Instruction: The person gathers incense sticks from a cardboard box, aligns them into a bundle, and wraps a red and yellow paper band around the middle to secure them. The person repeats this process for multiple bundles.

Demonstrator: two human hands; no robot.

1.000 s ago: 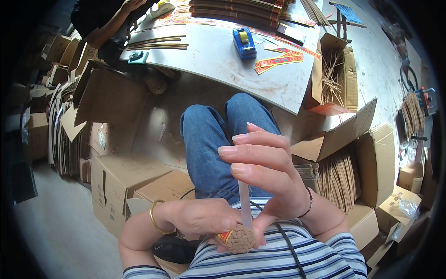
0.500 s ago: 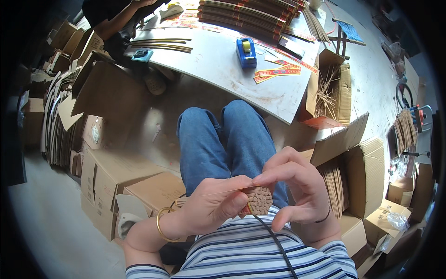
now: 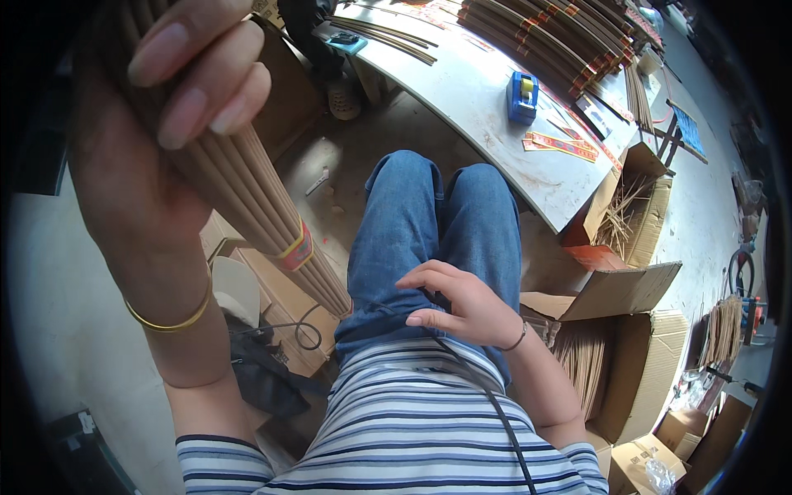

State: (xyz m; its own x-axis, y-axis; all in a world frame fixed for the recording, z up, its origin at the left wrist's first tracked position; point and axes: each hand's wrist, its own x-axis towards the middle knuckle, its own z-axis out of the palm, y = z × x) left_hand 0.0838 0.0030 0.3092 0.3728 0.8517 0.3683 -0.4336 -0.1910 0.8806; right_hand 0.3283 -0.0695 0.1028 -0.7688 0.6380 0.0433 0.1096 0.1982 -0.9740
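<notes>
My left hand (image 3: 124,177) is raised close at the upper left, its fingers wrapped round a bundle of brown incense sticks (image 3: 235,177). The bundle slants down to the right, and its lower end hangs beside my left knee. A red and yellow paper band (image 3: 295,249) circles it near that end; the upper end is hidden by my hand and the dark rim. Over my lap, my right hand (image 3: 466,307) holds nothing, fingers apart and slightly curled. A thin black cable (image 3: 470,371) runs down my striped shirt close to it.
Ahead stands a white table (image 3: 462,124) with a blue tape dispenser (image 3: 523,97), paper bands (image 3: 565,147) and stacked banded bundles (image 3: 549,37). At right are an open carton (image 3: 652,371) of sticks and another carton (image 3: 660,206) with loose sticks. A person's shoe (image 3: 342,101) shows beyond.
My left hand has lifted the bundle from my lap to the upper left and tilted it. My right hand has come off the bundle's end. The view has shifted left.
</notes>
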